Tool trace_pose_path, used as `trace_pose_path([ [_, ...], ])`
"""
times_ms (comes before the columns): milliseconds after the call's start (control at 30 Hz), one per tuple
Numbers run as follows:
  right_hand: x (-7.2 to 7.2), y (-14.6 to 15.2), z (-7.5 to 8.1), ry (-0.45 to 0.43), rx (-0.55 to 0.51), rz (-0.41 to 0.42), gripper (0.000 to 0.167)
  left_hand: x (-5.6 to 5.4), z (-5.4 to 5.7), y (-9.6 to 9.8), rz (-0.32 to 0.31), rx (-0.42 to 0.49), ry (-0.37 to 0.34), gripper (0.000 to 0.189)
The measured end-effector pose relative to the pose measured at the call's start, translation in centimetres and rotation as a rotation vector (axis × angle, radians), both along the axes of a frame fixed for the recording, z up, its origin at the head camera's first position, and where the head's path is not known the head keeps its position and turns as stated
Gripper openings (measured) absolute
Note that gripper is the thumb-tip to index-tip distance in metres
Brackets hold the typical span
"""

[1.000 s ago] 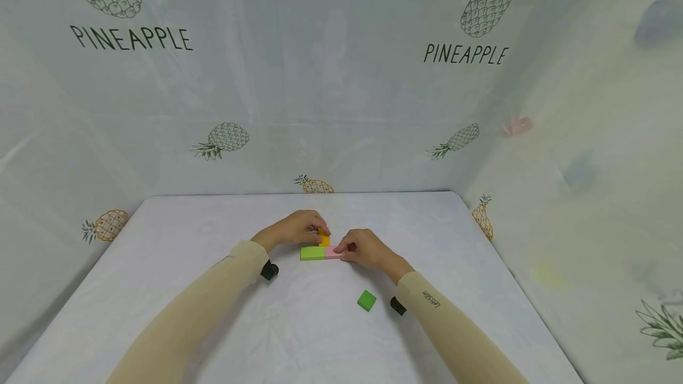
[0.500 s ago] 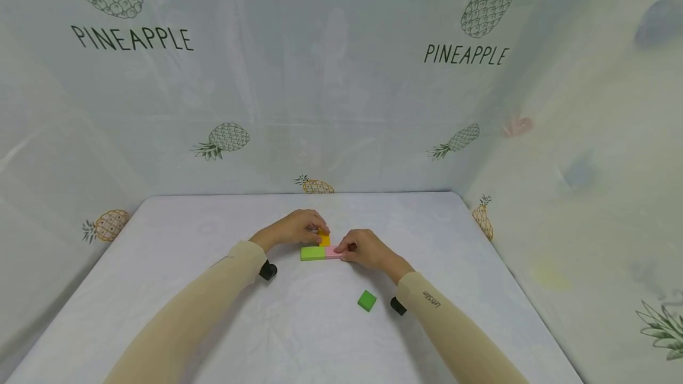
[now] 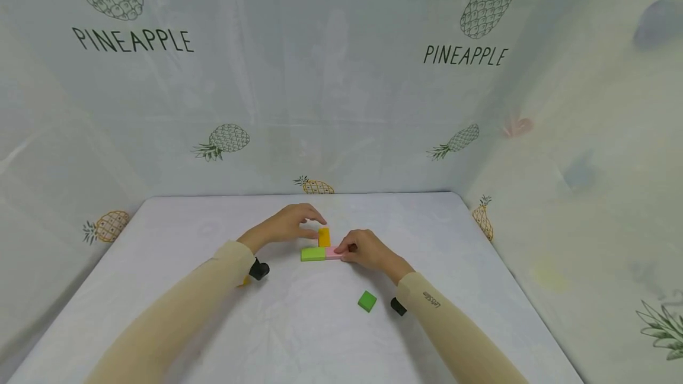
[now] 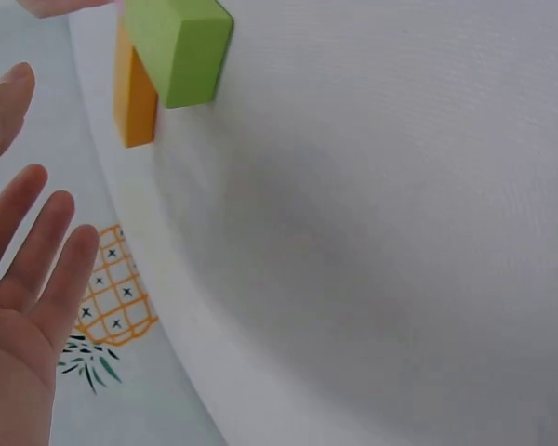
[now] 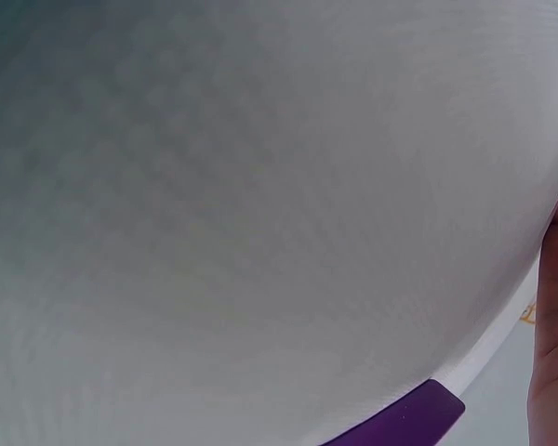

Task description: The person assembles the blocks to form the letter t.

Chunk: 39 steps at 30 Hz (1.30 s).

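Note:
A light green block (image 3: 313, 254) and a pink block (image 3: 332, 252) lie end to end on the white table. Just behind their join is a yellow block (image 3: 324, 237). My left hand (image 3: 288, 223) is at the yellow block's left, thumb and fingers spread and apart from it; the left wrist view shows the extended fingers (image 4: 60, 269), with the yellow block (image 4: 135, 93) beside the light green block (image 4: 191, 56). My right hand (image 3: 368, 250) pinches the pink block's right end, hiding part of it. In the right wrist view this hand (image 5: 556, 325) shows only at the edge.
A darker green block (image 3: 367, 301) lies nearer, left of the right wrist. Part of a yellow-orange thing (image 3: 245, 281) shows beside the left sleeve. A purple block (image 5: 405, 418) appears low in the right wrist view. Pineapple-printed cloth (image 3: 341, 105) hangs behind the table.
My left hand has let go of the yellow block and drawn back to the left, uncovering it and the yellow-orange thing by the sleeve. The right hand stays put.

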State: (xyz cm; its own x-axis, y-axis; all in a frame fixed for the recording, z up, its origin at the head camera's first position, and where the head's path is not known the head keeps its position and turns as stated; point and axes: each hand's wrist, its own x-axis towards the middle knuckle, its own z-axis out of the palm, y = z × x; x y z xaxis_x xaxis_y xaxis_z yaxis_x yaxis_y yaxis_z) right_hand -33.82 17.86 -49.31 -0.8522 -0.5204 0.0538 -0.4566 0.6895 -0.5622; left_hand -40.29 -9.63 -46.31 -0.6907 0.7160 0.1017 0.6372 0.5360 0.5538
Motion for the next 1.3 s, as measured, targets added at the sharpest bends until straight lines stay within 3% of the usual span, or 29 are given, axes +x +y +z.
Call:
trace_pose_path([
  [567,0.2,-0.1,0.0,-0.010,-0.006,-0.007,0.013,2.7,1.7,-4.0,0.116,0.043,0.090,0.044],
  [967,0.3,0.0,0.0,0.011,-0.005,0.004,0.013,5.6,1.6,-7.7,0.246,0.062,0.108,0.051],
  [1300,0.3,0.0,0.1,0.019,-0.014,0.016,0.014,8.1,0.7,-10.7,0.354,0.087,0.114,0.055],
])
